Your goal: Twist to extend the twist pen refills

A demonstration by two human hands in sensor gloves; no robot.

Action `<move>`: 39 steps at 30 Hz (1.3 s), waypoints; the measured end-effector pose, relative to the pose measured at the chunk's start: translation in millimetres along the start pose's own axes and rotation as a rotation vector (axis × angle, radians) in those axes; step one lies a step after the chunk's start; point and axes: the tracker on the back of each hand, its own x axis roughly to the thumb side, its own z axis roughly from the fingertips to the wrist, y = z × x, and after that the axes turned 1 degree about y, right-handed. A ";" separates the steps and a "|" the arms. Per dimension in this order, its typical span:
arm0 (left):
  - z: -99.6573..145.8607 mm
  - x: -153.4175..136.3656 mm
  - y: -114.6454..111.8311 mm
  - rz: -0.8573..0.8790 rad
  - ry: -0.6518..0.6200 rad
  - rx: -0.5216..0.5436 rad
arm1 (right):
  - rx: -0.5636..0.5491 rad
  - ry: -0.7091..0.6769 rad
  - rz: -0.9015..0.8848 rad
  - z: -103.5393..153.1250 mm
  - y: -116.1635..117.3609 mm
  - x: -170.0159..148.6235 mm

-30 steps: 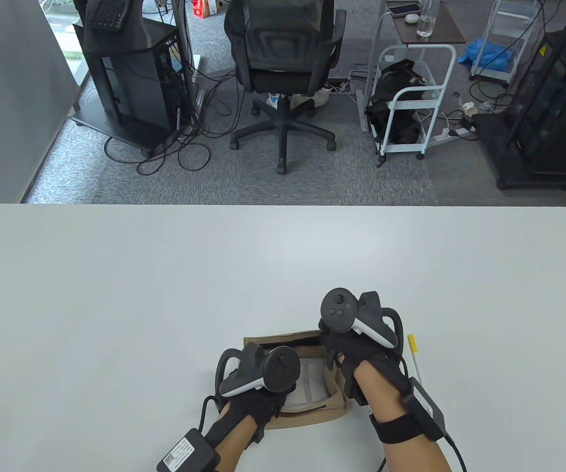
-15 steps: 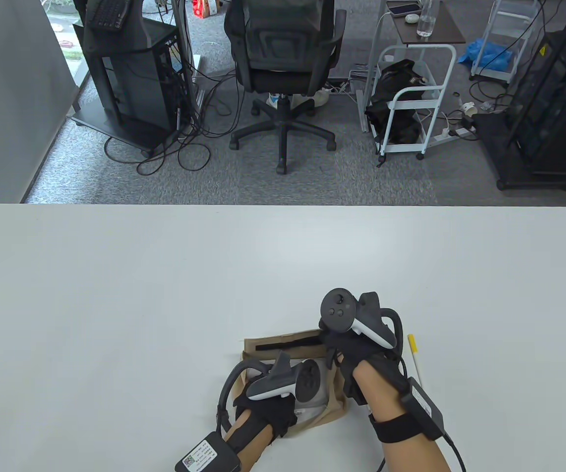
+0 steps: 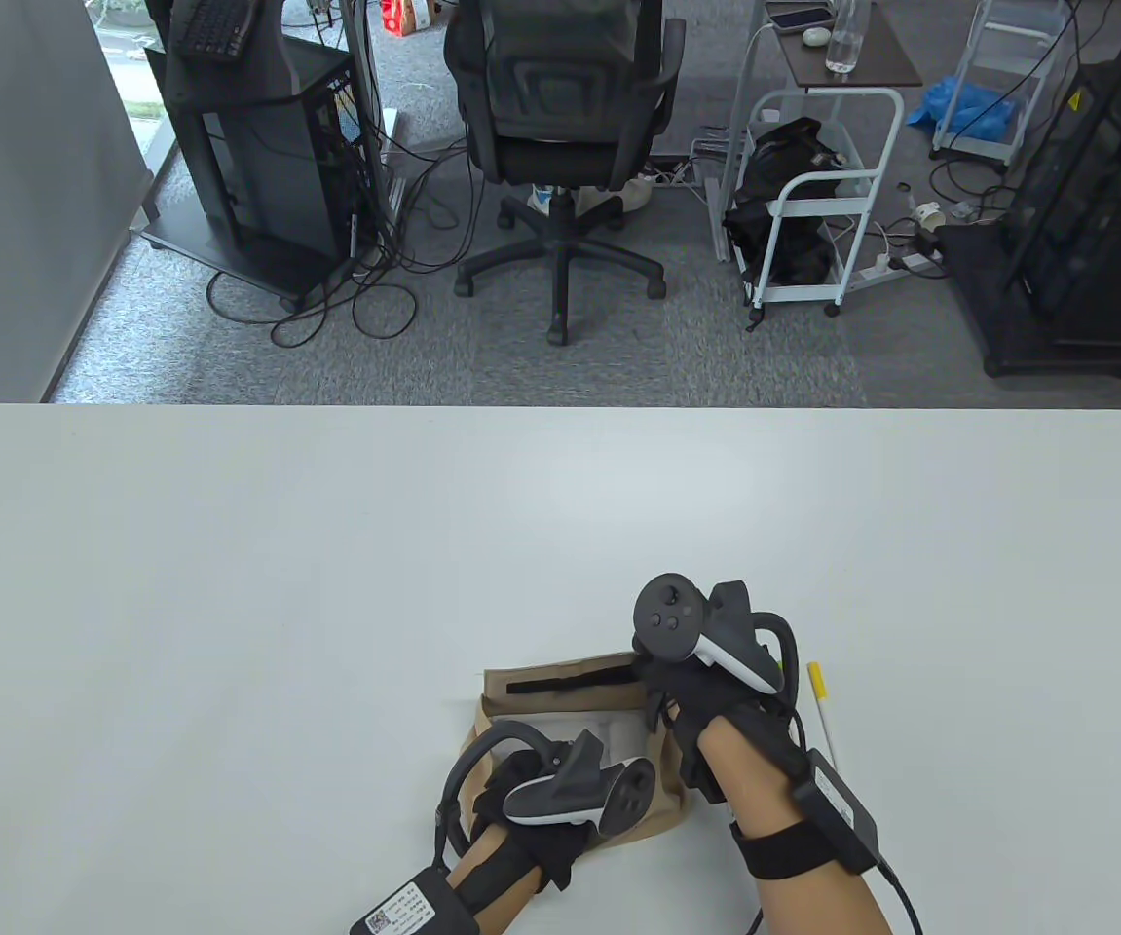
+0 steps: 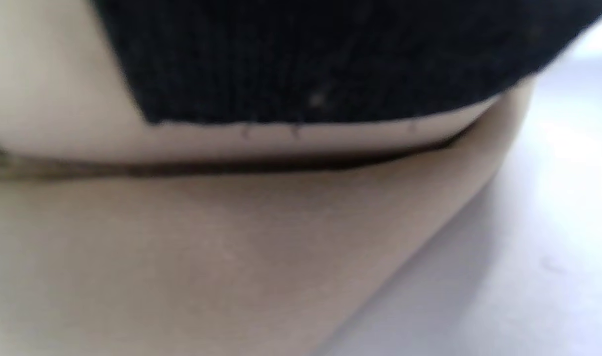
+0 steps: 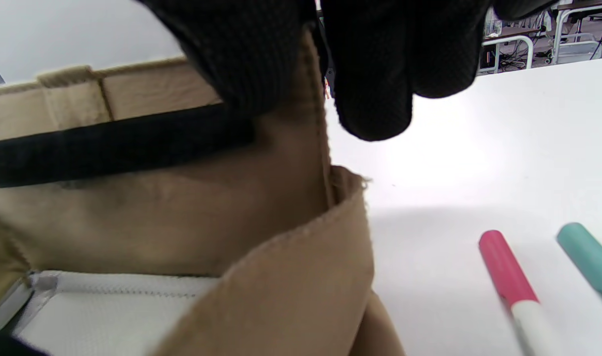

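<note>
A tan fabric pen pouch (image 3: 494, 684) with a black strip and white lining lies open near the table's front edge. My right hand (image 3: 662, 687) pinches the pouch's upper right flap; in the right wrist view its fingers (image 5: 370, 74) grip the flap's edge (image 5: 281, 163). My left hand (image 3: 521, 842) sits over the pouch's near side, fingers hidden under the tracker. The left wrist view is blurred and shows only glove (image 4: 306, 54) against tan fabric (image 4: 207, 257). A pen with a yellow cap (image 3: 821, 706) lies right of my right hand. Pens with pink (image 5: 503, 269) and teal (image 5: 585, 254) caps lie beside the pouch.
The white table (image 3: 326, 584) stretches wide to the left and far side. Beyond its far edge stand an office chair (image 3: 560, 117), a white trolley (image 3: 813, 195) and dark equipment racks (image 3: 258, 146).
My left hand has slid toward me and to the right and rolled over, uncovering the pouch's far inside and black strip. My right hand has stayed on the flap.
</note>
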 end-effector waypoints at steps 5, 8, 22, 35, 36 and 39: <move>-0.3 -6.4 -1.5 0.041 0.001 -0.013 | -0.008 -0.001 0.023 -0.6 1.6 1.6; 2.3 -14.7 -0.5 0.095 0.016 0.023 | -0.008 0.002 0.032 -1.0 3.0 2.1; 40.9 -84.9 14.0 0.606 0.011 0.446 | -0.035 0.042 0.030 -1.1 2.6 -0.7; 72.2 -105.0 28.2 0.891 -0.076 0.688 | -0.236 -0.049 -0.187 36.4 -56.6 3.9; 72.9 -104.8 28.8 0.907 -0.085 0.695 | -0.264 -0.099 -0.239 43.0 -64.6 6.0; 74.8 -104.5 29.9 0.947 -0.103 0.724 | -0.307 -0.264 -0.422 58.2 -81.0 10.7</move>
